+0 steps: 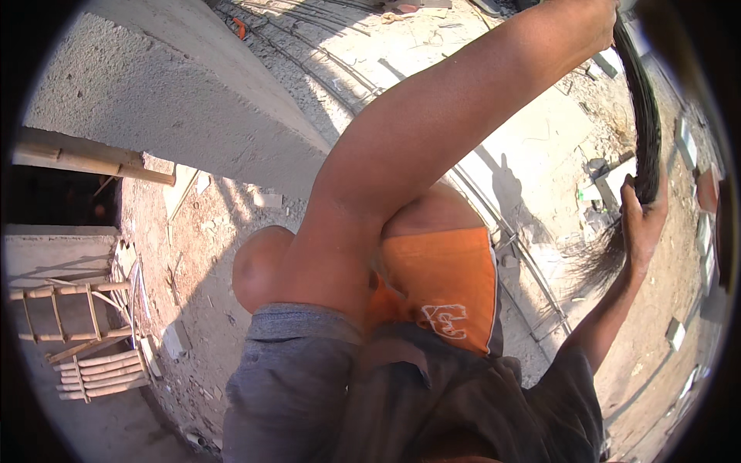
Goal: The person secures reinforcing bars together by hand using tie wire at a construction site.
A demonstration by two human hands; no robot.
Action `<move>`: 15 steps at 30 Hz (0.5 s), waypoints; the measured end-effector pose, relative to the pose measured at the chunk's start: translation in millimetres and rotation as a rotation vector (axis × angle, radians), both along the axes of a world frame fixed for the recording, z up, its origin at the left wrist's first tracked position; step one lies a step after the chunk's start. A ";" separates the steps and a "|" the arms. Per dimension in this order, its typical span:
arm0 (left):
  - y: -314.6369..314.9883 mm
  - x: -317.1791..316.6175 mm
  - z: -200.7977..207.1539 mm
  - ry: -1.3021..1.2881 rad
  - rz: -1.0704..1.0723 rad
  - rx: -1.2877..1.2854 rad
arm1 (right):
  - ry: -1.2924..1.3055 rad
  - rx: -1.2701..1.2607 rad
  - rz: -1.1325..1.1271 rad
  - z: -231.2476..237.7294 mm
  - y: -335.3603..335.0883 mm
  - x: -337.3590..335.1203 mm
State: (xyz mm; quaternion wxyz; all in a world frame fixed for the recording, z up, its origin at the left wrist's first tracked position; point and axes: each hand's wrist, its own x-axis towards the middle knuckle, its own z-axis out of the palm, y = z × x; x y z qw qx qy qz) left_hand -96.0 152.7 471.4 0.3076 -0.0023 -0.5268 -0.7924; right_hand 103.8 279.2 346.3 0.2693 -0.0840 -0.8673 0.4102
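A long bundle of thin dark wires (642,100) hangs in a curve at the far right, its loose strands fanning out at the lower end. My left hand (602,25) is at its upper end, closed at the bundle; the fingers are partly cut off by the dark rim of the picture. Lower down, my right hand (647,224) wraps round the bundle just above the frayed strands, thumb pointing up. My bare left forearm crosses in front of my bent legs and orange shorts (444,282).
A rough concrete beam (185,100) slants across the upper left. Long steel rods (532,270) lie on the dusty ground beside my legs, with more rods farther off. Bamboo ladder-like frames (69,309) are at the left by a dark opening (65,197). Several blocks (675,333) are scattered at right.
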 end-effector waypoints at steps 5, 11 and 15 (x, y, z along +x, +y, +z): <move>-94.1 -1.1 -121.2 -0.519 -0.567 0.066 | -0.526 -0.074 0.246 -32.6 -22.5 -15.5; -166.1 -34.2 -294.5 -0.876 -0.045 -0.228 | -0.756 -0.133 0.648 -166.3 -54.6 -73.2; -232.9 -20.2 -365.3 -1.101 -0.252 -0.107 | -1.111 -0.052 0.712 -214.2 -75.1 -119.4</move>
